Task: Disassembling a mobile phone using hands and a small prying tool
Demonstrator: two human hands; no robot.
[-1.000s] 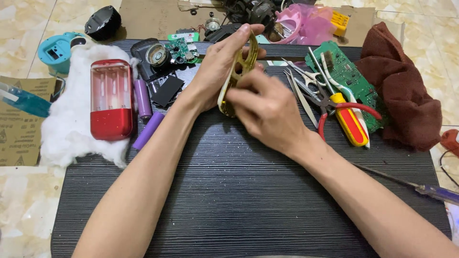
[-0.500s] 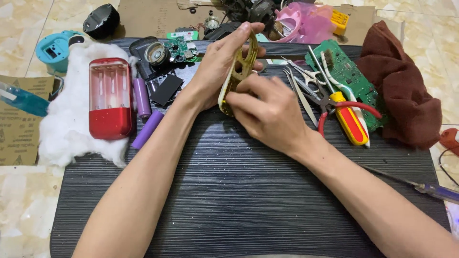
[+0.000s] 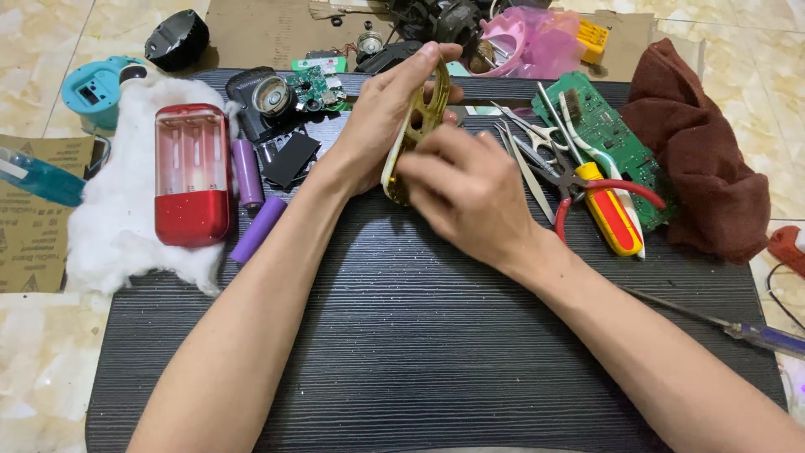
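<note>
A flat yellowish-brown circuit board (image 3: 417,126) with round cut-outs stands on edge above the dark ribbed mat (image 3: 436,335). My left hand (image 3: 381,113) grips it from the far side, fingers stretched along its top. My right hand (image 3: 470,193) closes over its lower near part, fingertips pressed on its face. What the right fingers touch is hidden by the hand.
A red and clear plastic case (image 3: 191,172) lies on white cotton wool (image 3: 126,210) at left, beside two purple cylinder cells (image 3: 251,197). Tweezers, pliers and a red-yellow screwdriver (image 3: 608,214) lie right, by a green circuit board (image 3: 612,138) and a brown cloth (image 3: 704,159).
Both hands hold much the same pose on the board. My right hand has shifted slightly over its lower part.
</note>
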